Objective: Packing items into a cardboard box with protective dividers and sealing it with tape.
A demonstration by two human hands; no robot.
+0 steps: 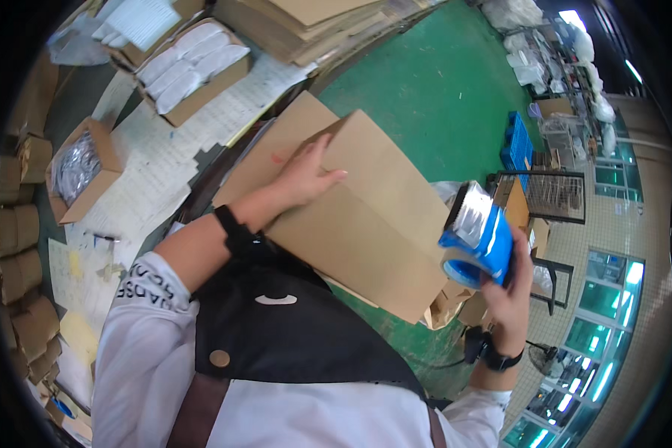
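Note:
A brown cardboard box (373,216) lies tilted in front of my apron, one of its flaps (276,142) spread toward the table on the left. My left hand (306,175) rests flat on the box beside the fold of that flap, thumb and fingers stretched apart. To the right of the box, my right hand (509,287) is closed around a blue tape dispenser (479,235). The dispenser's toothed end points up and left, close to the box's right edge. Part of my right hand's fingers is hidden behind the dispenser.
On the left, a table with paper sheets (153,142) bears a carton of white wrapped packs (194,63), a small box of plastic bags (82,168) and a pen (104,237). Stacked cardboard (299,26) lies at the far edge. A blue crate (517,145) stands on the green floor.

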